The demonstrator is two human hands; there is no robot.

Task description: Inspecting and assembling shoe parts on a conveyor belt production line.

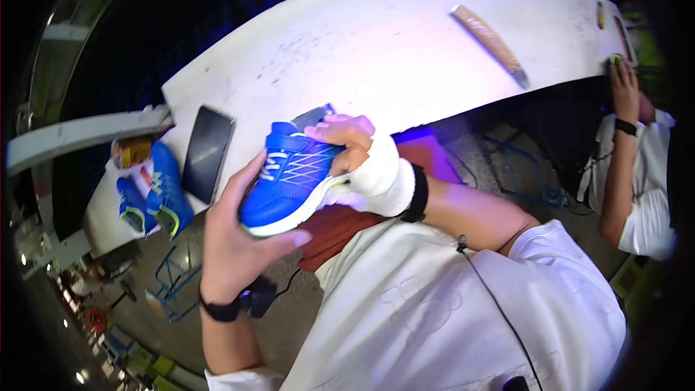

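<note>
Holding blue shoe (291,174) in both hands, at 9 o'clock from view centre | cupping toe (268,211) with left hand (235,246) from 7 o'clock | gripping ankle end (287,143) with right hand (352,148) from 2 o'clock | nearby: black flat device (208,153) at 10 o'clock from shoe, two more blue shoes (166,187) at 9

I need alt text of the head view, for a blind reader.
A person's left hand and right hand hold a blue shoe at a white table. Two more blue shoes and a dark flat device lie left; another person is at far right.
</note>
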